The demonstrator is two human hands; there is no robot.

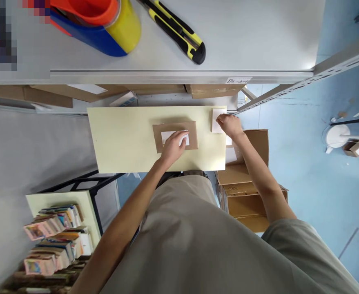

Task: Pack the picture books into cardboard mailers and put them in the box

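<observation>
A flat brown cardboard box [192, 141] lies on the pale yellow tabletop [124, 139], with a white label [167, 135] on its upper face. My left hand [173, 148] rests over that label, fingers stretched forward and thumb apart. At the table's right end is a small stack of white paper [217, 126]. My right hand [231, 125] is over the stack's right side, its fingers bent and pressed together at the paper. Whether a single sheet is between the fingertips is too small to tell.
Above the table runs a grey shelf [243, 36] bearing a yellow-and-black utility knife [179, 30] and a tape dispenser [118, 32]. Cardboard boxes [246, 206] stand open at the right. Stacked books [56, 222] occupy a side table at lower left.
</observation>
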